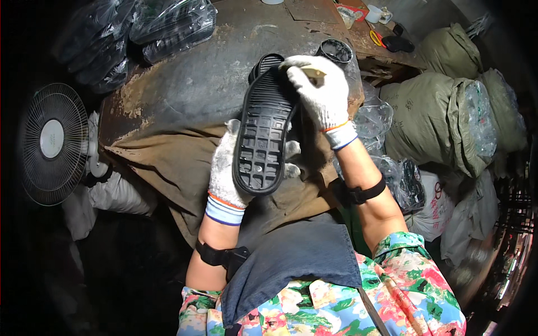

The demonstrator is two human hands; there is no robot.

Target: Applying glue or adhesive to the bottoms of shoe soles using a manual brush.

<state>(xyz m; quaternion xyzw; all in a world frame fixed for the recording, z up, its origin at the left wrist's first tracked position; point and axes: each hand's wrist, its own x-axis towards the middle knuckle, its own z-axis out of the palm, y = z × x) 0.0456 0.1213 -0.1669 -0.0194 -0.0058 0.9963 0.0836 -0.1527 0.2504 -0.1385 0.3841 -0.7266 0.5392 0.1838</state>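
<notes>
A black shoe sole (260, 131), its ribbed inner side with a grid of hollows facing up, is held over the front edge of the bench. My left hand (224, 162), in a white knit glove, grips it from beneath, with fingertips showing at its right edge. At the sole's far end is my gloved right hand (322, 89), closed around a pale yellowish, handle-like piece (314, 71); its working end is hidden. Just beyond, the ribbed end of a second black sole (265, 66) shows partly. A dark round pot (336, 50) stands past my right hand.
A worn bench (185, 84) has brown cloth (174, 157) over its near edge. Plastic-wrapped black bundles (174, 28) lie far left; a fan (53, 143) stands left. Green sacks (426, 117) and clear bags crowd the right. Scissors (376, 38) lie on the table at the far right.
</notes>
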